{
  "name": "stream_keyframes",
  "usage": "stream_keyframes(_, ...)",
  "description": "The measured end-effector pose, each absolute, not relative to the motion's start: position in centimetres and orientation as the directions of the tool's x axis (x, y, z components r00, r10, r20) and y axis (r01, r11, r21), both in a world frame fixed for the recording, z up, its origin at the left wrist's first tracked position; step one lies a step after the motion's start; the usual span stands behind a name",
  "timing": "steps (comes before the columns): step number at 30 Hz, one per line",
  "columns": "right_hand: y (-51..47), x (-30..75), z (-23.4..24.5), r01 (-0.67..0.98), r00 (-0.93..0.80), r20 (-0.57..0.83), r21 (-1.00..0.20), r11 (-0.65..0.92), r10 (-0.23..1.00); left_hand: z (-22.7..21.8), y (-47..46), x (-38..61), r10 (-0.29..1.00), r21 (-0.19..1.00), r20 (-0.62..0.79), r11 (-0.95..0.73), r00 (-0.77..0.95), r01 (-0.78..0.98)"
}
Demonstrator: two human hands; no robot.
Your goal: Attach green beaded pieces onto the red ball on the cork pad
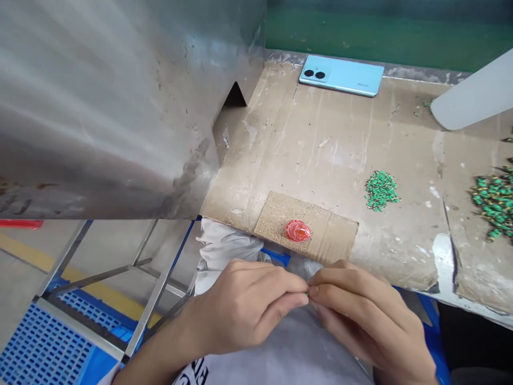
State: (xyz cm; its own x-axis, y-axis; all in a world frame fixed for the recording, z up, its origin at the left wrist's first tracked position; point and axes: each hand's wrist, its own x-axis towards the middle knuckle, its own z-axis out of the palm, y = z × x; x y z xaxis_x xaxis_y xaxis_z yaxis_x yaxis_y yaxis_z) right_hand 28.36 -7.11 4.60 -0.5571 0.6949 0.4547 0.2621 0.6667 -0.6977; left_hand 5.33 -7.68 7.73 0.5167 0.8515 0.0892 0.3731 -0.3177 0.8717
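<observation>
My left hand (256,302) and my right hand (364,310) meet fingertip to fingertip just off the table's front edge. Both are closed in a pinch, and a speck of a small green piece (308,293) shows where they touch. The fingers cover most of it. Just beyond them, a glossy red-orange lump (298,231) sits on a cardboard strip (334,235) pricked with many tiny marks. A small pile of green pieces (381,190) lies farther back on the right, and a larger pile of green pieces with darker ends (495,200) is at the right edge.
A large metal panel (120,107) rises on the left. On the cardboard-covered table (304,155) a light-blue phone (342,76) lies at the back, and a white cylindrical object (476,93) is at the right. A metal frame with blue perforated steps (52,342) stands below left.
</observation>
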Motion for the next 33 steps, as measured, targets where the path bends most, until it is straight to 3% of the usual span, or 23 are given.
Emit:
stream_keyframes(4,-6.7,28.2,4.5,0.277,-0.585,0.45,-0.671,0.688,0.675,7.4,-8.0,5.4,0.879,0.918,0.03,-0.213,0.476,0.335)
stream_keyframes(8,-5.3,28.2,4.7,0.333,-0.487,0.343,-0.777,0.534,0.803,6.7,-8.4,5.1,0.919,0.967,-0.233,0.185,0.318,0.174)
stream_keyframes(11,-4.2,28.6,4.4,0.461,-0.346,0.269,-0.786,0.412,0.899,6.3,-8.3,4.8,0.844,0.842,-0.44,0.507,0.306,-0.186)
stream_keyframes(13,-3.7,28.7,4.1,0.514,-0.309,0.229,-0.776,0.365,0.923,6.1,-8.2,4.7,0.799,0.697,-0.48,0.598,0.362,-0.395)
stream_keyframes(16,-3.4,28.6,3.8,0.539,-0.336,0.204,-0.759,0.366,0.919,5.7,-7.9,4.7,0.777,0.552,-0.503,0.626,0.378,-0.551)
stream_keyframes(19,-3.3,28.2,3.8,0.538,-0.37,0.211,-0.745,0.394,0.905,5.2,-8.0,4.7,0.77,0.486,-0.5,0.627,0.395,-0.609)
stream_keyframes(33,-2.6,27.8,4.4,0.562,-0.452,0.185,-0.701,0.44,0.873,4.8,-8.1,4.9,0.794,0.588,-0.538,0.595,0.284,-0.548)
